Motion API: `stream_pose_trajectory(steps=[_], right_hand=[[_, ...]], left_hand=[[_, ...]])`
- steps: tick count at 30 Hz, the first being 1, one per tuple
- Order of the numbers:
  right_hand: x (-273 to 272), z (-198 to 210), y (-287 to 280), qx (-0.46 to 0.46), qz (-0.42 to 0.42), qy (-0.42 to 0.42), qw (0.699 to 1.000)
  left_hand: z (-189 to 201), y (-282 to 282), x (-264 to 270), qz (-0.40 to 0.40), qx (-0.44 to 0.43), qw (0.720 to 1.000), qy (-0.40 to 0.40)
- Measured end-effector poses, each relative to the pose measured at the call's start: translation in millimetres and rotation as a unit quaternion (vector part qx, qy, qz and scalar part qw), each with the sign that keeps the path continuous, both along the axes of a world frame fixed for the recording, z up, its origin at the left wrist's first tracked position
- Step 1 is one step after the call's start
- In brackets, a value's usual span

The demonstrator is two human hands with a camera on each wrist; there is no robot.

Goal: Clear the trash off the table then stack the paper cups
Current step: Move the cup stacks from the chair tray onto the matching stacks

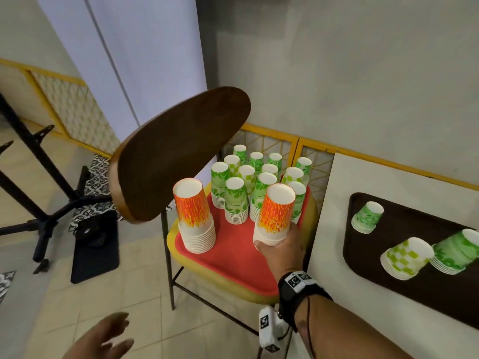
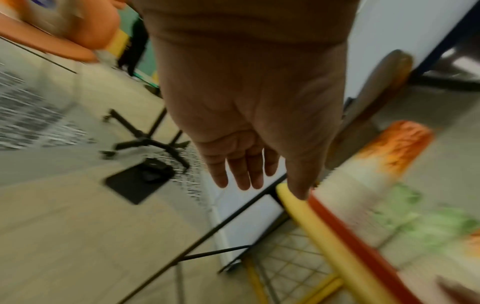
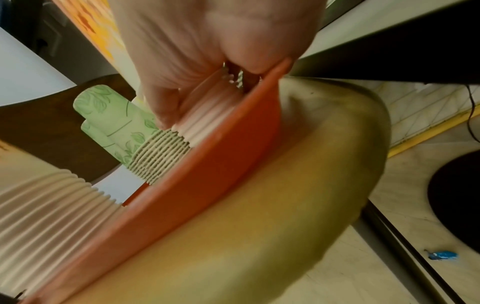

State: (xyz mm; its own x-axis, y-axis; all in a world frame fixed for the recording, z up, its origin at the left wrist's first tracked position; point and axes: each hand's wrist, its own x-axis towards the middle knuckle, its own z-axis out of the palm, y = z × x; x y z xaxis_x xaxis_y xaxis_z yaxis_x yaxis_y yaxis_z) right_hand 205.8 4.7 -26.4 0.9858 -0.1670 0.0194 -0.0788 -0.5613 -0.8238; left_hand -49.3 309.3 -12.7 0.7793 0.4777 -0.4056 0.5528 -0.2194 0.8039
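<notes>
My right hand (image 1: 281,244) grips the base of an upside-down stack of orange-flame paper cups (image 1: 276,212) on the red tray (image 1: 233,255) that lies on the chair seat. In the right wrist view the fingers (image 3: 166,98) wrap the stack's white rims (image 3: 207,115) just above the tray's edge (image 3: 207,164). A second orange stack (image 1: 194,216) stands at the tray's left. Several green cup stacks (image 1: 248,182) fill the tray's back. My left hand (image 1: 103,338) hangs open above the floor, holding nothing; its fingers (image 2: 241,170) are straight.
The chair's brown wooden backrest (image 1: 178,156) leans over the tray's left side. To the right, a white table (image 1: 363,203) carries a dark tray (image 1: 414,281) with three green cup stacks lying tilted (image 1: 407,257). A black table base (image 1: 39,203) stands on the tiled floor at left.
</notes>
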Motion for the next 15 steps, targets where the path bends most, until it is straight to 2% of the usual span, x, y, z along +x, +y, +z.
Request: stream_pose_trajectory(steps=[2, 4, 7, 11, 15], right_hand=[[-1.4, 3.1, 0.6, -0.004, -0.004, -0.007, 1.0], [-2.9, 6.3, 0.3, -0.008, -0.006, -0.009, 1.0], [-4.0, 5.6, -0.5, -0.003, -0.001, -0.008, 1.0], [-3.6, 6.8, -1.1, 0.009, -0.008, -0.019, 1.0], [-0.7, 5.8, -3.1, 0.03, -0.003, -0.024, 0.999]], left_hand=[[28.7, -20.9, 40.2, -0.022, 0.073, 0.997, 0.0], [46.8, -43.5, 80.6, -0.059, 0.071, 0.994, -0.054], [62.9, -71.4, 131.6, -0.029, 0.037, 0.99, -0.132], [48.4, -89.3, 173.7, 0.059, -0.01, 0.977, -0.205], [30.0, -90.4, 190.8, 0.116, 0.006, 0.97, -0.214]])
